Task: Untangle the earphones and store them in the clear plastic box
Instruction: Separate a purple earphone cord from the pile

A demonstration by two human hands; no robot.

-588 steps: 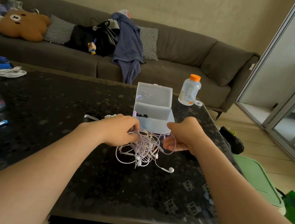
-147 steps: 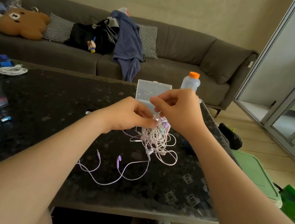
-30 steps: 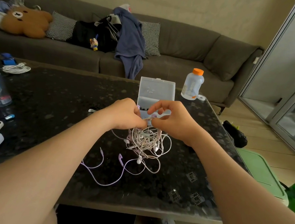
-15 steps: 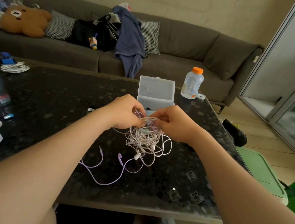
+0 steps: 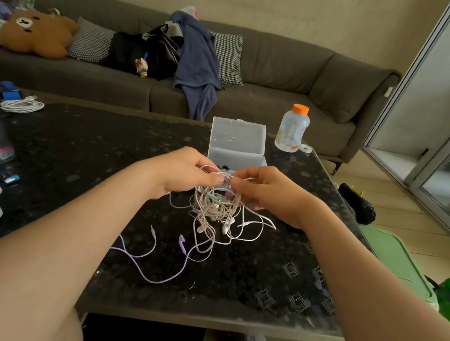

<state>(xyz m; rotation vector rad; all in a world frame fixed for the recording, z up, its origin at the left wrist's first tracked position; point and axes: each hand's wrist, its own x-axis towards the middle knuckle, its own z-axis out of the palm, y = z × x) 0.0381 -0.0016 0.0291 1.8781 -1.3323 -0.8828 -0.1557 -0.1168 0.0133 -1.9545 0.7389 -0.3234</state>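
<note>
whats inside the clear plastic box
The clear plastic box stands open, lid up. Just a few small dark things show at its near edge; what they are is unclear. The left hand, right hand and tangled earphones cover the rest.

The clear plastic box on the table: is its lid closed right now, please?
No, the clear plastic box is open, with its lid tilted up behind the base.

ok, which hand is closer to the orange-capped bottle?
Right. The right hand is nearer the camera than the bottle, slightly left of it; the left hand is farther left, past the earphone tangle.
</note>
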